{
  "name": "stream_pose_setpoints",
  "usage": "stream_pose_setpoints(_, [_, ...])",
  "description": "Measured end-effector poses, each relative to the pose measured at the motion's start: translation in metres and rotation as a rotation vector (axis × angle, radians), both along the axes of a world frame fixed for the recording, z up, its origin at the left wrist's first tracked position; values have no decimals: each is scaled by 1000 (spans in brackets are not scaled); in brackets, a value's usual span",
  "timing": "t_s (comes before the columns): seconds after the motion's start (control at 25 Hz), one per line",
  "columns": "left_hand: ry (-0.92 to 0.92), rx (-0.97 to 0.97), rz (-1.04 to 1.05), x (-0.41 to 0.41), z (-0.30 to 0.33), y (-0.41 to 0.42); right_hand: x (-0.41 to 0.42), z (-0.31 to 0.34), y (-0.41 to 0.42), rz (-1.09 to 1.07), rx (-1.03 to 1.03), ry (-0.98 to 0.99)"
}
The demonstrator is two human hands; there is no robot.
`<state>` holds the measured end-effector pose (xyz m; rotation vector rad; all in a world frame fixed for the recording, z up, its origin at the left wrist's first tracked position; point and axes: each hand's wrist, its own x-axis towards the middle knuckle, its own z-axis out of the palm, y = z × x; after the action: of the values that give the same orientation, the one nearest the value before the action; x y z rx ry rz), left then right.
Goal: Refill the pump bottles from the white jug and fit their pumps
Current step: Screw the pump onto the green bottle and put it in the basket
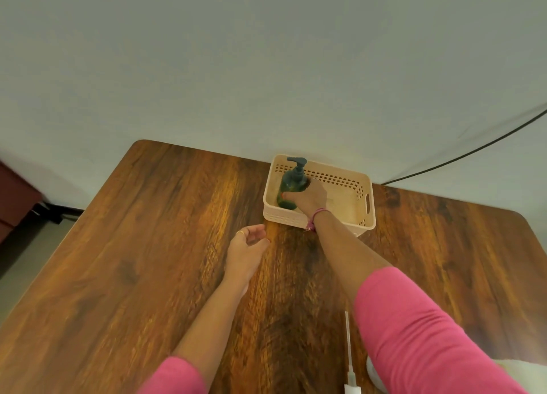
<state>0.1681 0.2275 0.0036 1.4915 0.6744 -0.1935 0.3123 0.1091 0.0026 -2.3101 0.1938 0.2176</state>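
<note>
Right sleeve [420, 334] hides the white object at the table's [148, 260] near edge. Right hand [307, 197] grips the dark green pump bottle [291, 183], pump fitted, upright in the beige basket [362, 186] at the far edge; left hand [247, 250] hovers loosely curled, empty.

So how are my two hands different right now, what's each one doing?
The right hand is reached into the beige basket and wrapped around the green pump bottle; the left hand holds nothing. The right hand is far out by the wall, while the left hand hovers nearer, over the wooden table just short of the basket. The left hand's fingers are loosely curled, the right hand's closed on the bottle. Both wear a ring and come from pink sleeves.
</note>
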Motion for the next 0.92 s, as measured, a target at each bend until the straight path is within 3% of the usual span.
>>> stream_pose_setpoints(0.2, [-11, 14, -6, -8, -1, -4, -4, 15, -1, -51, 78, 57])
stream_pose_setpoints(0.44, [-30, 95, -10, -30, 2, -7, -47, 46, -18, -191, 196, -132])
stream_pose_setpoints(0.92, [-107, 172, -90, -98, 12, -54, -205, 63, -93, 138, 130, -271])
